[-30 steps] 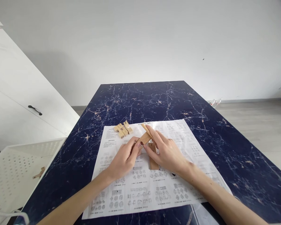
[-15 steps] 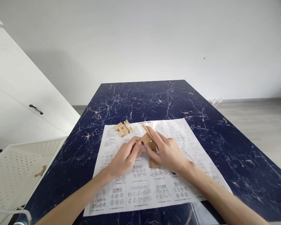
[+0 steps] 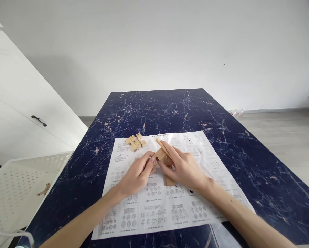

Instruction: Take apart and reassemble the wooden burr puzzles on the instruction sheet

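Our left hand [image 3: 137, 172] and right hand [image 3: 187, 168] partly hide the wooden pieces [image 3: 160, 153] their curled fingers pinch above a creased paper [image 3: 223, 175], its small print unreadable to us. Our right hand half covers a flat board [image 3: 170, 181]; notched blocks [image 3: 136, 142] sit beyond. The veined blue table [image 3: 157, 110] faces a plain white wall [image 3: 154, 41].

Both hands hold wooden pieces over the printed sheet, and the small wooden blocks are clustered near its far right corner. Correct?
Wrong corner: the head view shows the small wooden blocks clustered near the far left corner of the printed sheet. The rest stands.
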Demonstrator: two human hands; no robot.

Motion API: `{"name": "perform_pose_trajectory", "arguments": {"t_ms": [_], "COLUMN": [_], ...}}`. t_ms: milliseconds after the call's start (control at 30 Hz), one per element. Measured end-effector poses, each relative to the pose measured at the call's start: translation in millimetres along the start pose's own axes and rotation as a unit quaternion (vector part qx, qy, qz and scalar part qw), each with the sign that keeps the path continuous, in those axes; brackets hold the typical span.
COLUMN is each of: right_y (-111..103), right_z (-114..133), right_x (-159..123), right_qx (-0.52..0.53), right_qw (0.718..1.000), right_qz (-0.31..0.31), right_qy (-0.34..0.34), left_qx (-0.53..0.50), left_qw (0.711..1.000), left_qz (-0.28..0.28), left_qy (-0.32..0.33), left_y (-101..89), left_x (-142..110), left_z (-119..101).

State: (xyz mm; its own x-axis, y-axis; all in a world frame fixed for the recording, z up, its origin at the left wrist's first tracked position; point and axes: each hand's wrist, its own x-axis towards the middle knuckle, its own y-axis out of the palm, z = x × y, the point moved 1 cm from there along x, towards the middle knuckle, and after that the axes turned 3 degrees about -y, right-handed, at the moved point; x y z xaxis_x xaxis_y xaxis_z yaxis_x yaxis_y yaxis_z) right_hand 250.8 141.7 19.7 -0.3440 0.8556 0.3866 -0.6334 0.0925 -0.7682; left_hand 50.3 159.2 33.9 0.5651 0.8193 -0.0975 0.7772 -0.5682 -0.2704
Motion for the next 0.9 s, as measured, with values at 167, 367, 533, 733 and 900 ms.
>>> {"name": "perform_pose_trajectory", "arguments": {"t_ms": [167,367,533,733,900], "right_y": [5.9,7.9,8.2,10.2,9.9], "right_z": [-4.1,-5.5,-2.6,-0.6,-0.4], "right_x": [-1.9,-2.5,-2.2,-2.5,-2.9], "right_qx": [0.007,-0.021,-0.048,-0.047,-0.047], "right_qw": [0.998,0.995,0.992,0.994,0.993], "right_qz": [-0.041,-0.073,-0.081,-0.070,-0.075], "right_qy": [-0.036,-0.062,-0.081,-0.067,-0.075], "left_qx": [-0.001,0.007,0.009,0.003,0.005], "left_qw": [1.000,1.000,1.000,1.000,1.000], "left_qz": [0.005,0.012,0.017,0.010,0.013], "left_qy": [0.004,0.005,0.007,0.006,0.008], "left_y": [0.3,0.1,0.4,0.6,0.4], "left_x": [0.3,-0.5,-0.5,0.3,0.0], "left_z": [1.9,6.0,6.3,7.0,8.8]}}
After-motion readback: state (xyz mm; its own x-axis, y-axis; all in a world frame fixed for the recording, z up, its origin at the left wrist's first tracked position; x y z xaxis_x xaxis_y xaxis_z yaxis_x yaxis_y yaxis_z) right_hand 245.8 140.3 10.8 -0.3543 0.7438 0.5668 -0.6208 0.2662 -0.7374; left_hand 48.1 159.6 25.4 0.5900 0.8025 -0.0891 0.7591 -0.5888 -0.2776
